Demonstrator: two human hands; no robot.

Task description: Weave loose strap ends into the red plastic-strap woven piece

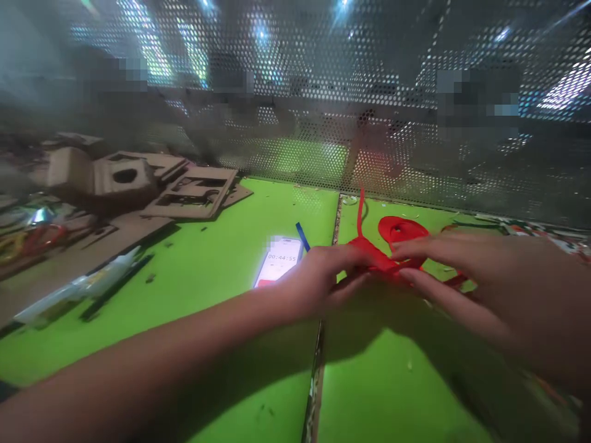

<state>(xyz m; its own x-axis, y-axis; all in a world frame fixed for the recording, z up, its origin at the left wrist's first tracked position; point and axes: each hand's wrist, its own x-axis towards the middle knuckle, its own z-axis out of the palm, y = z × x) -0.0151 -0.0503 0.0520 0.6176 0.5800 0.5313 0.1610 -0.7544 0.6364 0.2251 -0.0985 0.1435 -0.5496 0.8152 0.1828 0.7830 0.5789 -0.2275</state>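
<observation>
A piece of red ribbon-like strip (378, 257) is held between my two hands, just above the green tabletop. My left hand (314, 277) pinches its left end between thumb and fingers. From the right, my right hand (503, 301) grips the other side with thumb and forefinger. One narrow tail of the strip rises upward behind my left fingers. Just beyond my right fingertips lies a loose red coil (404, 229); whether it joins the held piece I cannot tell. Fingers cover part of the red material, and motion blurs it.
A lit phone (279, 259) showing a timer lies by my left wrist, with a blue strip (302, 236) beside it. Cardboard pieces (194, 191), a glue tube (83, 289) and orange-handled scissors (44, 240) are at left. A perforated metal panel (295, 117) stands behind. A seam splits the tabletop.
</observation>
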